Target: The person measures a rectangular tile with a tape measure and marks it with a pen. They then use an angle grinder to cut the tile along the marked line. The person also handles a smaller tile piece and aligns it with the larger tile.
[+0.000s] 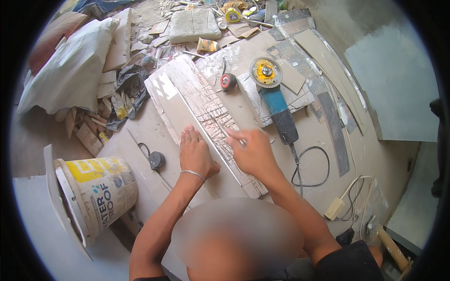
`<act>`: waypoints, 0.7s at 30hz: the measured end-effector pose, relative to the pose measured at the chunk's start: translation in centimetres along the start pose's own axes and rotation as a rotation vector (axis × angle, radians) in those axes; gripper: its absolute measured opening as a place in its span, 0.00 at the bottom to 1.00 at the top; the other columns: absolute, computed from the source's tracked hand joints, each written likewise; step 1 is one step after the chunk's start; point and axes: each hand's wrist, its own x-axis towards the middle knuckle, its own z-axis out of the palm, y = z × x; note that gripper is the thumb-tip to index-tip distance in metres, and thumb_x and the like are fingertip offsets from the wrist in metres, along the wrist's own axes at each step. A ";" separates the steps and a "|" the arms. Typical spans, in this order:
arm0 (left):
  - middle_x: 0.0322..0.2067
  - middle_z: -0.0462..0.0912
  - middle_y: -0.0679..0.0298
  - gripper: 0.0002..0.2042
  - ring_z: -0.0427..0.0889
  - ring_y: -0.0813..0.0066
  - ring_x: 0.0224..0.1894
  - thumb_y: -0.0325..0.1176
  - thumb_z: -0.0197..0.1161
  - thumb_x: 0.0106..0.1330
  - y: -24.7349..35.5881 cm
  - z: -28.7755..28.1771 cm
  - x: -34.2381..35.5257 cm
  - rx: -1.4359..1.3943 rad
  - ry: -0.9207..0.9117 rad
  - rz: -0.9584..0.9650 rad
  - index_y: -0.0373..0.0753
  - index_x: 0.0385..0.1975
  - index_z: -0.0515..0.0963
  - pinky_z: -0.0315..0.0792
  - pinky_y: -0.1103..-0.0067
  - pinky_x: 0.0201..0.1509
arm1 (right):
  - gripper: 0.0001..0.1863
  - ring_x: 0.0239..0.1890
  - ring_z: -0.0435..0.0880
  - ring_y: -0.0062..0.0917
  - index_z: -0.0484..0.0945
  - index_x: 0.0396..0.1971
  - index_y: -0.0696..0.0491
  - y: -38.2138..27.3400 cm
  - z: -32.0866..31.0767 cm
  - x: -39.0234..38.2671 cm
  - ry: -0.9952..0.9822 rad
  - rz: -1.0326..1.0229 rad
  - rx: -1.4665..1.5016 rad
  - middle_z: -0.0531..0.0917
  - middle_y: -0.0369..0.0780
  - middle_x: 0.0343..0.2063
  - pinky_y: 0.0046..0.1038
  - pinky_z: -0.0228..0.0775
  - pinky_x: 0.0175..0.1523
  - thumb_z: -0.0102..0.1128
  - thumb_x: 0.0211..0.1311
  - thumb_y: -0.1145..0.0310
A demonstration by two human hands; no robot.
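Observation:
My left hand [196, 152] lies flat on a long beige tile strip [180, 112], fingers stretched forward, pressing it down. White patches mark the strip's far end. Underneath is a thick whitish-pink block [197, 89], its surface cracked and scored with many grooves. My right hand [253, 152] is closed round a thin, slender tool [220, 125], whose shaft points forward and left along the strip's right edge. The fist hides the tool's handle, so its exact kind is unclear. A red and black tape measure [228, 82] lies beyond the right hand.
An angle grinder [280, 110] with a toothed disc rests to the right, its disc end over a block. A bucket [105, 189] lies tipped at left, near a dark round object [156, 160]. Rubble [194, 25] covers the far side. A hammer [391, 248] and socket block [334, 209] lie near right.

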 end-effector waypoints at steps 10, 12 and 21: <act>0.76 0.61 0.24 0.58 0.60 0.36 0.83 0.48 0.82 0.46 -0.4 0.7 0.1 0.008 0.012 0.024 0.10 0.72 0.63 0.49 0.59 0.89 | 0.12 0.41 0.93 0.52 0.92 0.33 0.62 -2.9 11.3 15.3 0.044 -0.039 0.070 0.91 0.58 0.33 0.42 0.87 0.53 0.69 0.57 0.69; 0.76 0.62 0.24 0.58 0.60 0.35 0.82 0.48 0.81 0.46 -0.4 0.8 0.0 -0.003 0.026 0.027 0.10 0.72 0.63 0.50 0.59 0.89 | 0.11 0.40 0.93 0.53 0.92 0.33 0.62 -2.6 12.0 15.3 0.044 0.036 0.066 0.90 0.59 0.33 0.43 0.87 0.53 0.70 0.57 0.69; 0.76 0.61 0.22 0.56 0.60 0.33 0.82 0.47 0.81 0.47 -0.4 0.8 0.2 -0.004 0.037 0.030 0.10 0.71 0.64 0.50 0.58 0.89 | 0.11 0.42 0.93 0.54 0.89 0.32 0.65 -2.1 13.3 16.4 0.005 0.052 0.048 0.90 0.61 0.34 0.44 0.87 0.53 0.69 0.56 0.71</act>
